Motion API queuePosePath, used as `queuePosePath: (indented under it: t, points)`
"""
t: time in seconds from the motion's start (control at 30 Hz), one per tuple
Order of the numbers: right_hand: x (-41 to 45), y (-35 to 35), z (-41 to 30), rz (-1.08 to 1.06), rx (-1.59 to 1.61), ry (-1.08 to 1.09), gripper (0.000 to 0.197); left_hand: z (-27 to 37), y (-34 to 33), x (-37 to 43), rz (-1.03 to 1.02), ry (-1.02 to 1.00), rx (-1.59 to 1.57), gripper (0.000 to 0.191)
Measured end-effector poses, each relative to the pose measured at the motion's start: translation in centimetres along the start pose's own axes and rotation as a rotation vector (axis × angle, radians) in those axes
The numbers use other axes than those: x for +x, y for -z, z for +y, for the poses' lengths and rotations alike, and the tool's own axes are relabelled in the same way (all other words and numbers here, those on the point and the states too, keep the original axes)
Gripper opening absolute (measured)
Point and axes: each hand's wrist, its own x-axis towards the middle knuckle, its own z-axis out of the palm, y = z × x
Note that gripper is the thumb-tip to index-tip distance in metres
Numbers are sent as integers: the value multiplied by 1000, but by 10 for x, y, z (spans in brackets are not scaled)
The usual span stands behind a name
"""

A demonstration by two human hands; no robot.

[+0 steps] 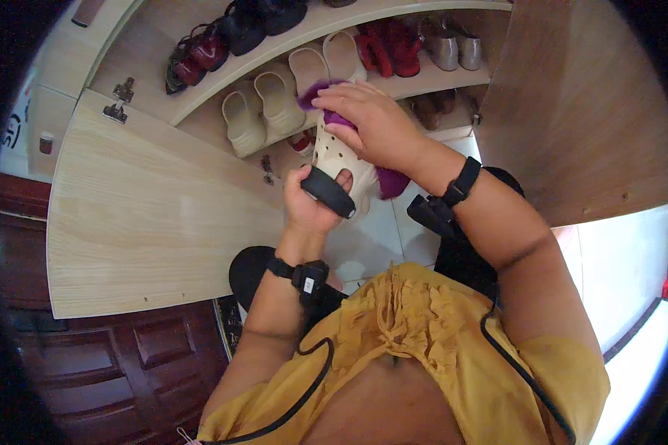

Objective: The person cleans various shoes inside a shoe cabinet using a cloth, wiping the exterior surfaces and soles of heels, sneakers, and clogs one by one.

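My left hand (307,207) grips a white clog (331,149) with ventilation holes at its heel end, by the black heel strap (327,191). Fingers of that hand show through an opening in the clog's side. The toe points away from me, towards the shelves. Over the toe, my right hand (378,125) presses a purple cloth (393,183), which also sticks out past the fingertips. The palm and cloth hide the toe's tip. Part of the clog's right side is blurred.
A shoe cabinet shelf (428,84) holds cream clogs (281,103), red shoes (403,50) and silver shoes (448,53). Dark red shoes (209,53) stand on the shelf above. Open cabinet doors flank me, one on the left (161,211) and one on the right (590,122).
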Motion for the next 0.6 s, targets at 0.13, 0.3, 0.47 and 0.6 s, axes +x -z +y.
queuePosePath:
  t: [0.13,0.3,0.47,0.6]
  points:
    - [-10,5,10,-181,79,-196,24,3,10,-4,-137,8,223,49]
    - [-9,3,27,-259,224,-462,28,14,28,-9,-202,41,390,49]
    - [1,10,39,30,390,-751,25,12,26,-9,-241,-104,426,56]
    - [-15,-18,1,-169,271,-239,33,5,21,2,-159,-85,562,57]
